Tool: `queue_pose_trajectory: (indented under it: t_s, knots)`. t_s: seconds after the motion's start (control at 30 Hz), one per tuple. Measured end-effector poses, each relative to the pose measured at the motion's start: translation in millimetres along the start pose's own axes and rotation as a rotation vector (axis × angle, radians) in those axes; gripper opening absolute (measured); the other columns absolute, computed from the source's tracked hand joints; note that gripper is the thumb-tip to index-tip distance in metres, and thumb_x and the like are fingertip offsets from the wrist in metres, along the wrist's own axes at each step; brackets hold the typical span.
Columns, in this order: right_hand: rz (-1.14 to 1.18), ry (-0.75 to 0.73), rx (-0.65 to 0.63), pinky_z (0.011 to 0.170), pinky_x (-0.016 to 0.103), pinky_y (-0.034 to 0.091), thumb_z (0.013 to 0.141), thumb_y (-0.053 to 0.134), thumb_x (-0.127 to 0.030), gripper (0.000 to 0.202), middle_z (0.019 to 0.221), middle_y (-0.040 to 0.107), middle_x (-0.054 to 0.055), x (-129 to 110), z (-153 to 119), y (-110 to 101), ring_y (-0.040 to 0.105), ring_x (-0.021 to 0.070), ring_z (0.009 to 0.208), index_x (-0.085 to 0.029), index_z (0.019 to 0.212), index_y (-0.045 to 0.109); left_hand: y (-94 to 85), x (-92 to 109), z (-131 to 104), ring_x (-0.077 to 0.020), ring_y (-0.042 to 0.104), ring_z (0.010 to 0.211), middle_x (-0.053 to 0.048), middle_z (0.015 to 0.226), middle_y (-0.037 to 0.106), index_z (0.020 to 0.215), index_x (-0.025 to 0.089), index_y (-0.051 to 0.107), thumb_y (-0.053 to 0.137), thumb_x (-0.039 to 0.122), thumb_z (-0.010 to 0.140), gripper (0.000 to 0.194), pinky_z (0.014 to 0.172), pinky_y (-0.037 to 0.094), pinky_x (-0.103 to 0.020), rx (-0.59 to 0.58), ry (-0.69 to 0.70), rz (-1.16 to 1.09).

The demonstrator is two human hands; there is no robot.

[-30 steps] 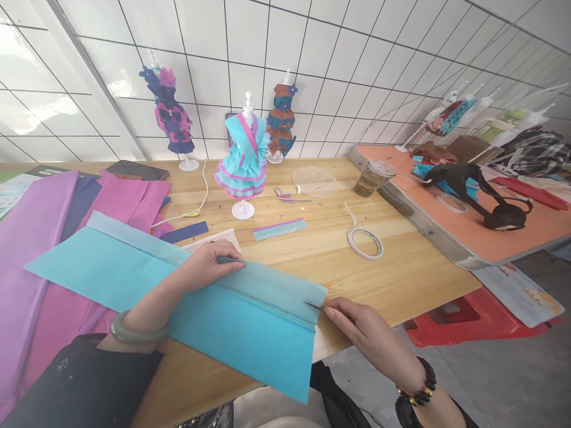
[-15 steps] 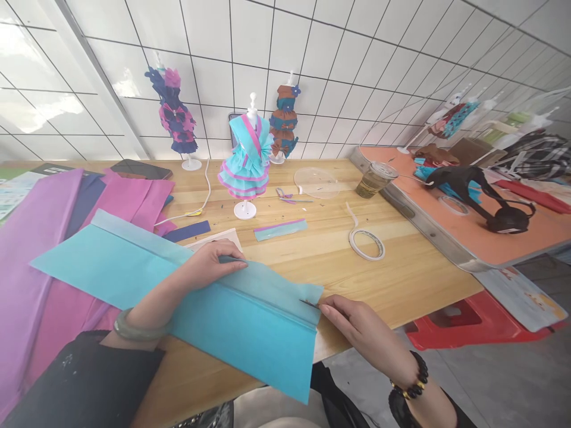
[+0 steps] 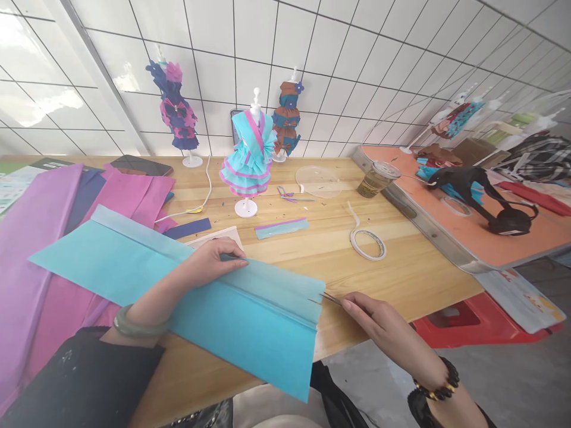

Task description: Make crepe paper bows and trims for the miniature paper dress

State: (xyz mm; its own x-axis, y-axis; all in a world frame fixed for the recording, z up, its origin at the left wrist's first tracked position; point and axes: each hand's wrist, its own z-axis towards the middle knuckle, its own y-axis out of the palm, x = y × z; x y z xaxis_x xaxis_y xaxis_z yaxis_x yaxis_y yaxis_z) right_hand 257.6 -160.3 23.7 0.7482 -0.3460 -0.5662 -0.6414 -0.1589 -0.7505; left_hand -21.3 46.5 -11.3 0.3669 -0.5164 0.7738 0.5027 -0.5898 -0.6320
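Note:
A long turquoise sheet (image 3: 250,333) with a paler folded strip along its far side lies slanting across the table's front. My left hand (image 3: 214,260) pinches that strip near its middle, fingers closed on it. Just beyond the sheet's right end, my right hand (image 3: 370,315) is closed round small scissors (image 3: 331,298), whose blades point left at the sheet's edge. A short slit shows in the edge by the tips. The scissor handles are hidden in my fingers.
Pink and purple sheets (image 3: 49,238) lie at the left. Behind stand a turquoise dress form (image 3: 250,154) and two others. A tape roll (image 3: 368,245), a cup (image 3: 376,180) and a striped strip (image 3: 282,228) rest on the wooden table (image 3: 414,267). An orange table adjoins at right.
My right hand has drawn back to the right with the scissors, so the blades now show clear of the sheet. The sheet's right corner lies flatter. My left hand has stayed in place.

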Motion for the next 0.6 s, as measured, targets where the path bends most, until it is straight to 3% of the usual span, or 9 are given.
queue_pose_trajectory:
  t_s: [0.13, 0.33, 0.6]
  knots:
    - [-0.001, -0.008, 0.052, 0.064, 0.025, 0.042, 0.088, 0.031, -0.048, 0.039, 0.082, 0.064, 0.002, 5, -3, -4, 0.058, 0.0178, 0.077, -0.022, 0.087, 0.059, 0.7, -1, 0, -0.017, 0.058, 0.077, -0.001, 0.076, 0.065, 0.074, 0.021, 0.065, 0.056, 0.039, 0.075, 0.02, 0.074, 0.044, -0.028, 0.006, -0.006, -0.003]
    - [-0.076, -0.085, -0.06, 0.06, 0.025, 0.04, 0.09, 0.029, -0.045, 0.038, 0.07, 0.062, 0.0, -17, -5, 2, 0.056, 0.0155, 0.066, -0.022, 0.078, 0.057, 0.0, 1, 0, -0.0173, 0.058, 0.079, -0.001, 0.077, 0.064, 0.075, 0.021, 0.065, 0.056, 0.04, 0.076, 0.021, 0.074, 0.044, -0.028, 0.003, -0.015, 0.006]
    - [-0.212, -0.134, -0.049, 0.059, 0.027, 0.042, 0.089, 0.028, -0.044, 0.041, 0.07, 0.064, 0.003, -24, 1, 3, 0.06, 0.0188, 0.066, -0.022, 0.081, 0.062, 0.2, 1, 0, -0.017, 0.057, 0.078, -0.002, 0.078, 0.064, 0.075, 0.02, 0.065, 0.055, 0.04, 0.077, 0.022, 0.074, 0.044, -0.028, 0.0, 0.004, 0.002]
